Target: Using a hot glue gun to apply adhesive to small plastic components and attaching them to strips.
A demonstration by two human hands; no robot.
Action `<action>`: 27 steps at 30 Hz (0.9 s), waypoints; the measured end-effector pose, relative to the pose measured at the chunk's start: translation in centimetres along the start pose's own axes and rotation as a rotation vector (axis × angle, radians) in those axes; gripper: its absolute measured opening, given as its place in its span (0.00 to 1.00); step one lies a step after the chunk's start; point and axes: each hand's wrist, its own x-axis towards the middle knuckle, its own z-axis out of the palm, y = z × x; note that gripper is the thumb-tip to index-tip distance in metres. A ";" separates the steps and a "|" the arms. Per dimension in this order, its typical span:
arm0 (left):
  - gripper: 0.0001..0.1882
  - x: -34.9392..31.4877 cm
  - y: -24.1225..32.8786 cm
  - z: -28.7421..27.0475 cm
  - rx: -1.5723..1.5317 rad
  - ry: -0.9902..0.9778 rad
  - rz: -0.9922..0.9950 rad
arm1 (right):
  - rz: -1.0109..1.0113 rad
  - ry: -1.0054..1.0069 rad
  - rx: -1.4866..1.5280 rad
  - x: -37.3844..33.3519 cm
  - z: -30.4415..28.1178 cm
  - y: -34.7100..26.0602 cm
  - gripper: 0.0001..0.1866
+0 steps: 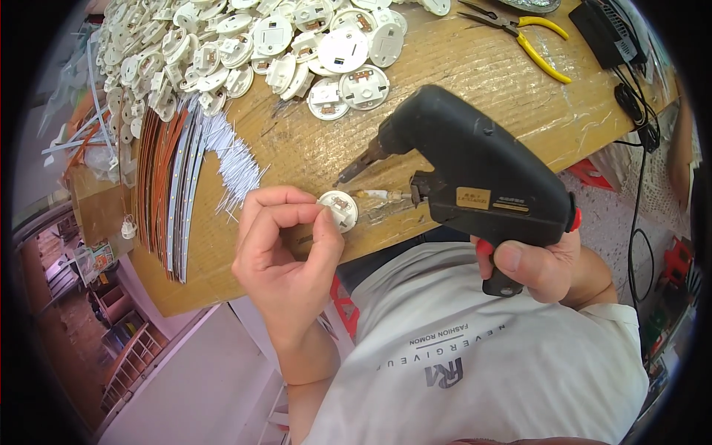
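Between thumb and fingertips, my left hand (285, 241) pinches a small round white plastic part (340, 212) with metal contacts on its face. My right hand (538, 267) is wrapped round the grip of a black soldering gun (482, 159), which has a red trigger and a red knob at the rear. Its dark tip (348, 174) points left and hangs just above the white part, apart from it. A thin feed nozzle (382, 194) under the tip reaches toward the same part. Some of my right fingers are hidden behind the grip.
A large heap of similar white round parts (271, 37) covers the back left of the wooden table (437, 52). Beside it lie a bundle of white wires (233, 159) and long LED strips (167, 193). Yellow-handled pliers (534, 52) and a black power adapter (612, 33) with cables lie back right.
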 end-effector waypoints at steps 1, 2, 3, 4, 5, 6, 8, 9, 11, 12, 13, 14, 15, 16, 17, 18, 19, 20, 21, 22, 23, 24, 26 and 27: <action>0.06 0.0 -0.1 0.0 -0.001 -0.002 0.005 | -0.001 0.000 -0.001 0.0 -0.3 -0.1 0.18; 0.06 0.0 -0.1 -0.1 0.000 0.000 0.006 | -0.018 -0.046 -0.050 0.1 -0.8 -0.3 0.18; 0.06 0.0 -0.1 -0.1 0.006 -0.004 0.015 | -0.036 -0.092 -0.100 0.2 -1.1 -0.4 0.19; 0.06 0.0 -0.1 -0.2 0.012 -0.007 0.025 | -0.036 -0.095 -0.100 0.2 -1.0 -0.3 0.19; 0.06 0.0 -0.1 -0.2 0.012 -0.006 0.027 | -0.057 -0.061 -0.080 0.1 -0.8 -0.2 0.18; 0.06 0.0 -0.2 -0.1 0.006 -0.009 0.027 | -0.077 -0.027 -0.060 0.1 -0.7 -0.1 0.18; 0.06 0.0 -0.2 0.0 0.000 -0.009 0.029 | -0.075 -0.025 -0.058 0.3 -0.5 -0.1 0.17; 0.06 -0.1 -0.2 0.0 -0.007 -0.008 0.033 | -0.070 -0.022 -0.057 0.3 -0.4 -0.2 0.16; 0.06 -0.1 -0.3 0.0 -0.015 -0.007 0.041 | -0.077 -0.041 -0.075 0.5 -0.5 -0.2 0.16; 0.06 -0.2 -0.3 -0.1 -0.006 -0.027 0.050 | -0.081 -0.059 -0.092 0.6 -0.5 -0.2 0.15; 0.05 -0.3 -0.3 -0.1 0.003 -0.047 0.060 | -0.085 -0.059 -0.093 0.7 -0.6 -0.3 0.15; 0.05 -0.3 -0.4 -0.1 0.000 -0.046 0.065 | -0.080 -0.071 -0.097 0.8 -0.6 -0.3 0.15; 0.05 -0.4 -0.5 0.0 -0.001 -0.032 0.068 | -0.076 -0.083 -0.102 0.8 -0.5 -0.4 0.15; 0.05 -0.5 -0.6 0.0 -0.001 -0.017 0.071 | -0.082 -0.083 -0.105 0.9 -0.4 -0.3 0.15; 0.05 -0.5 -0.7 0.0 -0.007 -0.017 0.078 | -0.096 -0.085 -0.091 1.0 -0.3 -0.2 0.14; 0.05 -0.4 -0.7 0.0 0.013 -0.021 0.098 | -0.111 -0.088 -0.076 1.1 -0.2 -0.1 0.13; 0.05 -0.4 -0.7 -0.1 0.034 -0.024 0.118 | -0.118 -0.088 -0.081 1.2 -0.2 -0.1 0.13; 0.05 -0.4 -0.5 -0.1 0.032 -0.021 0.125 | -0.096 -0.105 -0.075 1.2 -0.2 0.0 0.13; 0.05 -0.4 -0.3 -0.2 0.025 -0.034 0.099 | -0.074 -0.123 -0.069 1.2 -0.1 0.0 0.13; 0.05 -0.3 -0.1 -0.2 0.018 -0.046 0.075 | -0.081 -0.129 -0.071 1.3 0.0 -0.1 0.13; 0.05 -0.2 0.0 -0.3 0.020 -0.041 0.082 | -0.086 -0.138 -0.061 1.4 0.2 -0.1 0.13; 0.05 0.0 -0.1 -0.4 0.028 -0.070 0.093 | -0.092 -0.149 -0.051 1.6 0.3 -0.1 0.13; 0.05 0.4 -0.3 -0.6 0.043 -0.089 0.113 | -0.112 -0.163 -0.070 2.1 0.5 -0.1 0.12; 0.05 0.6 -0.7 -0.7 0.046 -0.088 0.119 | -0.125 -0.169 -0.087 2.5 0.6 -0.1 0.12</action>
